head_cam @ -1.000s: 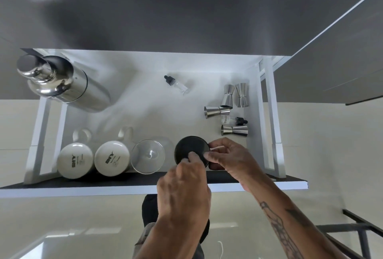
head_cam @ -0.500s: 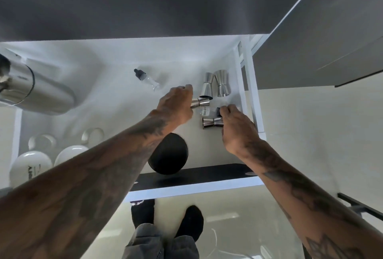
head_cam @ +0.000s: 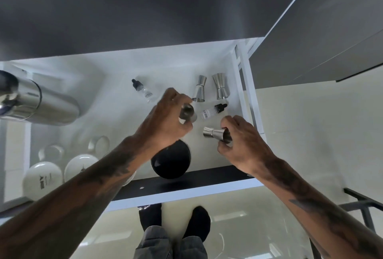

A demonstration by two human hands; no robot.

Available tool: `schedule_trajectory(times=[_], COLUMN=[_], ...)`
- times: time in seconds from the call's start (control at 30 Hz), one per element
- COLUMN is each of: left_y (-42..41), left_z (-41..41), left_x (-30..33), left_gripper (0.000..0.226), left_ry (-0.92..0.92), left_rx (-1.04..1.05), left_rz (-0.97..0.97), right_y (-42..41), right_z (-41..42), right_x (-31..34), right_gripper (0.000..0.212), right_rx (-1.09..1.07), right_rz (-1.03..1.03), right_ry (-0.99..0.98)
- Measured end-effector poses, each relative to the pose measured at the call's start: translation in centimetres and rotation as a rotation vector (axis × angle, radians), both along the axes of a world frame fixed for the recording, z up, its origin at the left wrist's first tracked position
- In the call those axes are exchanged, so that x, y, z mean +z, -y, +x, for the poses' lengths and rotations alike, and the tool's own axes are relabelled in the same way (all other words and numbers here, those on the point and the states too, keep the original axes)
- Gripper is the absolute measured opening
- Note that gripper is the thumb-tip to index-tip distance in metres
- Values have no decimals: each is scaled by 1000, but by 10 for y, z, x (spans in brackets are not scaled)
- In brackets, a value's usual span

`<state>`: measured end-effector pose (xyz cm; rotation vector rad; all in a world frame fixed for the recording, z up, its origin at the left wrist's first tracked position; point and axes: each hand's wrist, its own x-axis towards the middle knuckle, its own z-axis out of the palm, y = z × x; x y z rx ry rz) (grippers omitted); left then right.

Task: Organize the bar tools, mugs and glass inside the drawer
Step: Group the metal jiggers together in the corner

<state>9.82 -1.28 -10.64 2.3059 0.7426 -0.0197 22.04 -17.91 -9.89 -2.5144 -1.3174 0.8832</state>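
Both hands have closed on jiggers: left hand [head_cam: 165, 122] lifts one [head_cam: 187, 113], right hand [head_cam: 242, 140] pinches another [head_cam: 215, 133] lying sideways; light, slick steel, best gripped at the waist

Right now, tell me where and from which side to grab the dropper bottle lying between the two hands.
Take the dropper bottle by its clear barrel, near the barcode label, coming straight down from above with fingers on its two long sides. It lies flat, black cap toward the drawer's right wall, and the left hand and right hand crowd its ends, so the top is probably the clearest way in.
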Motion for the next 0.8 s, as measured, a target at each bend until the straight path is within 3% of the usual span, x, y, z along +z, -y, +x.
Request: schedule_trajectory(times=[0.1, 0.3, 0.53, 0.8], left_y=[26, 70, 68, 58], left_z=[-7, -16, -13, -15], left_x=[14, 4, -6, -3], left_gripper=[34, 28, 26, 24], left_ry=[3, -142, -221, -261], left_rx=[-199, -462, -482, -502], left_rz=[18, 209, 350, 172], right_y=[12, 8, 8, 4], right_z=[-3, 0, 2, 5], right_x=[1, -4, -5, 4], right_gripper=[33, 45, 45, 63], right_rx=[53, 167, 268, 279], right_rz=[34, -18, -185, -394], right_ry=[-42, -129, -221, -272])
